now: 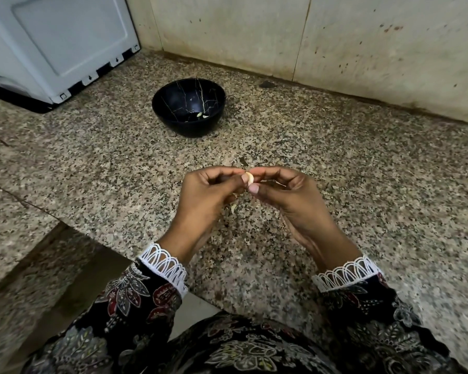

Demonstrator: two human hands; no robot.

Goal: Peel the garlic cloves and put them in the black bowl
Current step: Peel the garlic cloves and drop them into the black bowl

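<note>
A pale garlic clove [249,178] is pinched between the fingertips of both hands above the speckled granite counter. My left hand [210,197] holds it from the left with thumb and forefinger. My right hand [287,195] pinches it from the right, its thumb just below the clove. The black bowl [189,107] with thin gold veins stands farther back on the counter, apart from my hands. Two small peeled cloves [202,115] lie at its bottom. A scrap of garlic skin [234,209] lies on the counter beneath my left hand.
A white appliance [57,47] stands at the back left on the granite counter [362,184]. A stained tiled wall [335,44] runs along the back. The counter's front edge drops away at the lower left. A dark skin scrap [243,161] lies just beyond my hands.
</note>
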